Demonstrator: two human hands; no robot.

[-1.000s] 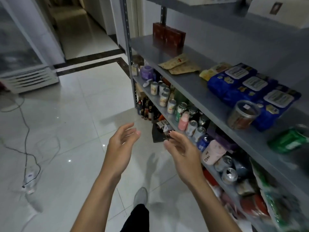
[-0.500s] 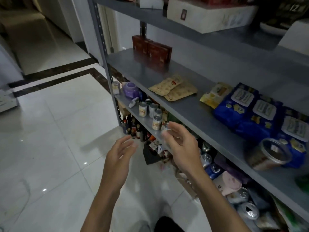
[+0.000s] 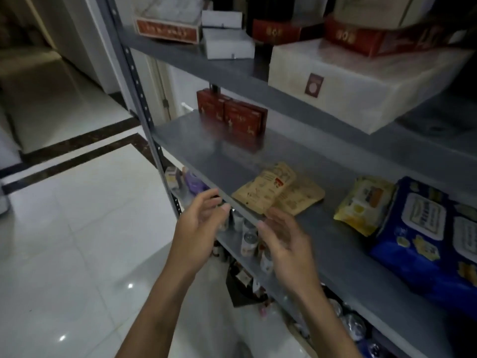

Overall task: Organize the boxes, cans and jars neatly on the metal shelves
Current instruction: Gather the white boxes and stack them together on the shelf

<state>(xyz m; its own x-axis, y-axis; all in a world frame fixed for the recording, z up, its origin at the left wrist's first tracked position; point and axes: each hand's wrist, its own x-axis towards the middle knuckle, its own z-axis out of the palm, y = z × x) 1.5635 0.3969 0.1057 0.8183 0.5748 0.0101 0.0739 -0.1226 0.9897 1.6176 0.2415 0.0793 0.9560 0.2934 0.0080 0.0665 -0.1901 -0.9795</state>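
Our left hand (image 3: 198,228) and right hand (image 3: 284,244) have come up from the cans (image 3: 249,240) to the near edge of the middle shelf (image 3: 335,254); both are empty, fingers loosely spread. Just beyond lie two tan pouches (image 3: 268,192) (overlapping); we judge them light and soft, best taken by the edges. Two stiff red boxes (image 3: 232,115) stand far left.

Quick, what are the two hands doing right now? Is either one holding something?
Left hand: open, fingers relaxed, holding nothing.
Right hand: open, fingers loosely curled, holding nothing.
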